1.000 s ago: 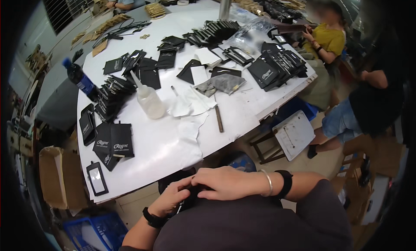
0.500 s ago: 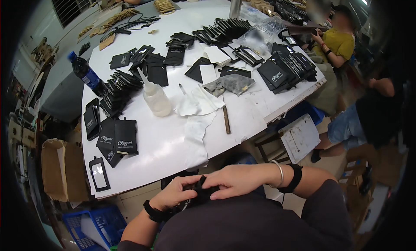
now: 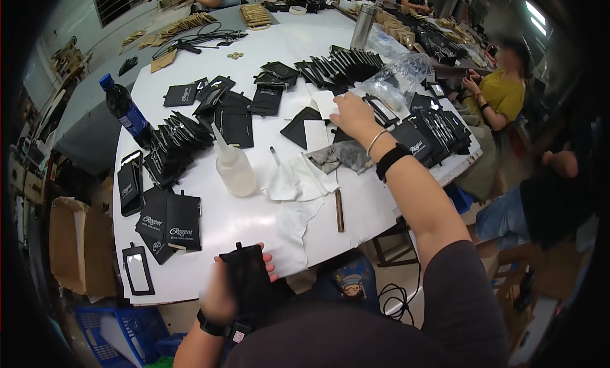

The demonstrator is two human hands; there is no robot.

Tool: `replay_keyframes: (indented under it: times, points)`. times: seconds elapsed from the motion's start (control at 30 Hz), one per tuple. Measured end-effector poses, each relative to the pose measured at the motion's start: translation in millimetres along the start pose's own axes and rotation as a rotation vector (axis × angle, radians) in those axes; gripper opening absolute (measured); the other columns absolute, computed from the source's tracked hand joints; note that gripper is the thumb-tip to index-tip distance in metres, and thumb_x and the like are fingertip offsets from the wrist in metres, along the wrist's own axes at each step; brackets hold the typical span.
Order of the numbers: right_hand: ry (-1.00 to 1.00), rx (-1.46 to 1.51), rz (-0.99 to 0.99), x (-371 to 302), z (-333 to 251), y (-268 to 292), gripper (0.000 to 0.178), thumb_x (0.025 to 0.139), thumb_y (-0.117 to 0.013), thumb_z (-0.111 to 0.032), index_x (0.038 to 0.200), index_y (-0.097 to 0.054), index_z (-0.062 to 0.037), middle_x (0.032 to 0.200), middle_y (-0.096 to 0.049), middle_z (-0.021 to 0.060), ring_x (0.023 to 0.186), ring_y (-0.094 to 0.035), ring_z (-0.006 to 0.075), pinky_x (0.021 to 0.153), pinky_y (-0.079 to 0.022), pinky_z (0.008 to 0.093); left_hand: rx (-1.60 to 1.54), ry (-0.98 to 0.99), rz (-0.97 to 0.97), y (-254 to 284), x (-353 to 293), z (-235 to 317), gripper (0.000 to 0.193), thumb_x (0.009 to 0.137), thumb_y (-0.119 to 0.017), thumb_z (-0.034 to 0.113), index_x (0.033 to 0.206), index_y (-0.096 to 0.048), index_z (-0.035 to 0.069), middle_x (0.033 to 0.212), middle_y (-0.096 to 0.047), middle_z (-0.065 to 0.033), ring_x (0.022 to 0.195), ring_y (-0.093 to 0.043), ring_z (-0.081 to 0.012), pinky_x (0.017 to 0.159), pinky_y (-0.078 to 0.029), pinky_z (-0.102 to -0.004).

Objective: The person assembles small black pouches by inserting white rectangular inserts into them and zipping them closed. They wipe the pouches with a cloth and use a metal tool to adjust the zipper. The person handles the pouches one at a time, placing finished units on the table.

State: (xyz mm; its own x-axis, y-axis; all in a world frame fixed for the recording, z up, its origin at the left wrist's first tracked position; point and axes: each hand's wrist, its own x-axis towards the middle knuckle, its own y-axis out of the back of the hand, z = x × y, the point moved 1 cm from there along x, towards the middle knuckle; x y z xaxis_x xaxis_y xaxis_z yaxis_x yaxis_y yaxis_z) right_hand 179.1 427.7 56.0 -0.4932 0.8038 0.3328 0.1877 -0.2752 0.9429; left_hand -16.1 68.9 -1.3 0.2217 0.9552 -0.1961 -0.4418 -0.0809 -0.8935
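Observation:
Near my body, at the table's front edge, my left hand holds a flat black pouch with a small tab at its top; fingertips wrap its right edge. My right hand is stretched far across the table, its fingers pinched at the edge of a white card on a small pile. Just nearer lies another white card on a black pouch. Below my right wrist is a clear bag of small dark pieces.
A squeeze bottle, white cloth and brown stick lie mid-table. Rows of black pouches stand left beside a dark drink bottle. A steel flask stands at the back. A person in yellow sits at right.
My right hand has left the black pouch at my lap and reached forward to the white cards. My left hand keeps the pouch, now held up flat and more visible.

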Motion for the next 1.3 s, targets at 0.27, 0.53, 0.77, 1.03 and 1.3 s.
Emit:
replay_keyframes:
  times: [0.27,0.53,0.77,1.03,1.3]
  points:
    - [0.068,0.005,0.182,9,-7,-5,0.018,0.074,-0.061,-0.023,0.083,-0.063,-0.0069,0.075,-0.063,0.0112,0.077,-0.063,0.027,0.068,-0.05,0.0378,0.052,-0.003,0.087,-5,1,3,0.092,0.073,-0.05,0.07,0.13,-0.034,-0.001,0.113,-0.052,-0.0159,0.1,-0.053,-0.0275,0.095,-0.038,-0.0477]
    - [0.04,1.306,-0.143,-99,-55,110,0.021,0.086,-0.052,-0.004,0.106,-0.058,0.0012,0.085,-0.061,0.0038,0.069,-0.057,0.0059,0.056,-0.043,0.0173,-0.069,0.15,-0.209,-5,-5,-14,0.085,0.084,-0.039,0.061,0.136,-0.022,-0.005,0.127,-0.044,-0.0205,0.115,-0.047,-0.03,0.102,-0.034,-0.0424]
    - [0.06,1.494,-0.413,-173,-118,99,0.044,0.085,-0.049,0.001,0.128,-0.044,-0.0056,0.085,-0.055,0.0028,0.067,-0.055,0.0058,0.059,-0.045,0.0177,-0.018,0.286,-0.129,-19,-10,-41,0.101,0.072,-0.05,0.07,0.135,-0.023,-0.005,0.118,-0.048,-0.019,0.108,-0.051,-0.0285,0.098,-0.038,-0.0445]
    - [0.08,1.392,-0.704,-182,-113,100,0.044,0.083,-0.05,0.0,0.126,-0.047,-0.006,0.078,-0.056,0.0018,0.063,-0.055,0.005,0.057,-0.046,0.0187,-0.135,0.312,-0.299,-21,-21,-50,0.098,0.075,-0.045,0.069,0.136,-0.021,-0.004,0.124,-0.044,-0.0225,0.113,-0.049,-0.0299,0.099,-0.037,-0.0439]
    - [0.175,1.376,-0.777,-182,-112,109,0.043,0.082,-0.051,0.002,0.124,-0.049,-0.0051,0.079,-0.056,0.0017,0.063,-0.054,0.0045,0.057,-0.046,0.0178,-0.214,0.37,-0.351,-18,-21,-57,0.096,0.078,-0.037,0.07,0.136,-0.021,-0.004,0.129,-0.04,-0.0259,0.117,-0.046,-0.0322,0.1,-0.036,-0.0449]
